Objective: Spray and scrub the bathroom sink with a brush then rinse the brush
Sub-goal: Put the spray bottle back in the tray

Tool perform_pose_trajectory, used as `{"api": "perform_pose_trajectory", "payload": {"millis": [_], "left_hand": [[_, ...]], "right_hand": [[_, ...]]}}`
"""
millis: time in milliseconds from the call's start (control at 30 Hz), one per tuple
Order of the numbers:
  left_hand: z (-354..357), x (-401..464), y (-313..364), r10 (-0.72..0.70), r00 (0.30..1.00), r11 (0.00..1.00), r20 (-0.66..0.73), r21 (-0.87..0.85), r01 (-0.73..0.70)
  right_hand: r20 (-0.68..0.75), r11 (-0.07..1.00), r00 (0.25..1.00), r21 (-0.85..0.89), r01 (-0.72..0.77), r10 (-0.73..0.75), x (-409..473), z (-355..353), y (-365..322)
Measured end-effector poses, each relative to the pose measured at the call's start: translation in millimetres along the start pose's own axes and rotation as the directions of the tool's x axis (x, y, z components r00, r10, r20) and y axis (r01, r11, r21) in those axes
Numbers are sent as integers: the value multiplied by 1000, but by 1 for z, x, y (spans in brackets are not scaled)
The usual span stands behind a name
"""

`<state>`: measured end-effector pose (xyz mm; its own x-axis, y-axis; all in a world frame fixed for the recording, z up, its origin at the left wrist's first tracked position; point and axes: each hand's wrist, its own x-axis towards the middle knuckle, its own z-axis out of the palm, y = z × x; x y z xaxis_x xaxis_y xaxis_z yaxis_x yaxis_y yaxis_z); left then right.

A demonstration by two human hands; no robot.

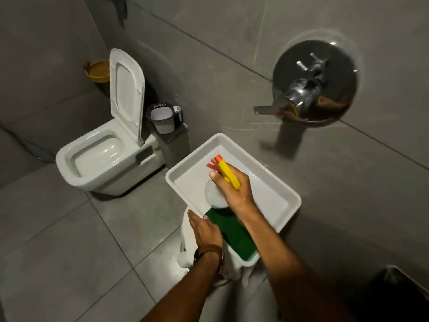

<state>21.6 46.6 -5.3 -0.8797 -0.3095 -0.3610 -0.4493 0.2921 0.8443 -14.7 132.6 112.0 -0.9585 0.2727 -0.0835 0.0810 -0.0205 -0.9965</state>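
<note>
Spray bottle (pixel 220 182) is held over the sink (pixel 274 201) by the right hand (pixel 234 191), grip wrapped round the yellow trigger head, nozzle aimed into the basin. Left hand (pixel 204 228) is laid flat on the near rim beside a green brush or pad (pixel 232 231); whether anything is gripped can't be told. Risk: overspray onto the left hand or floor if the nozzle is tilted outward. Basin looks bare, perhaps slightly wet.
</note>
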Motion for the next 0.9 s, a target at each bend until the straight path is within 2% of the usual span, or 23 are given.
{"api": "perform_pose_trajectory", "payload": {"millis": [67, 233, 467, 533, 567, 633, 700, 767, 800, 833, 900], "left_hand": [[5, 11, -7, -46, 999, 999, 19, -18, 46], [14, 21, -14, -129, 992, 987, 3, -95, 129], [19, 26, -17, -166, 985, 977, -36, -141, 160], [19, 27, -16, -158, 987, 979, -41, -135, 152], [19, 27, -16, -153, 987, 980, -42, -131, 146], [18, 27, -16, -145, 988, 982, -44, -126, 139], [18, 26, -17, -135, 990, 983, -41, -132, 129], [18, 24, -18, -126, 992, 984, -33, -134, 120], [18, 23, -19, -126, 992, 984, -24, -132, 121], [18, 22, -20, -128, 992, 984, -14, -127, 125], [16, 17, -21, -127, 992, 987, -6, -105, 126]], "right_hand": [[21, 1000, 1000, 18, -2, 2, 30, 19, 16], [90, 996, 995, -73, -42, 48, 67, 51, 54], [209, 974, 966, -199, -108, 150, 75, 45, 77], [124, 944, 979, -308, -116, 160, 73, 22, 79], [16, 920, 989, -371, -128, 144, 69, 6, 81], [-257, 806, 963, -552, -215, 82, 54, -27, 91], [-419, 513, 906, -766, -386, 57, 35, -56, 104], [-419, 227, 896, -868, -442, 144, 18, -69, 118], [-391, 142, 902, -898, -417, 181, 13, -69, 124], [-365, 105, 912, -916, -388, 188, 9, -69, 127], [-337, 117, 929, -927, -356, 155, 7, -67, 127]]}}
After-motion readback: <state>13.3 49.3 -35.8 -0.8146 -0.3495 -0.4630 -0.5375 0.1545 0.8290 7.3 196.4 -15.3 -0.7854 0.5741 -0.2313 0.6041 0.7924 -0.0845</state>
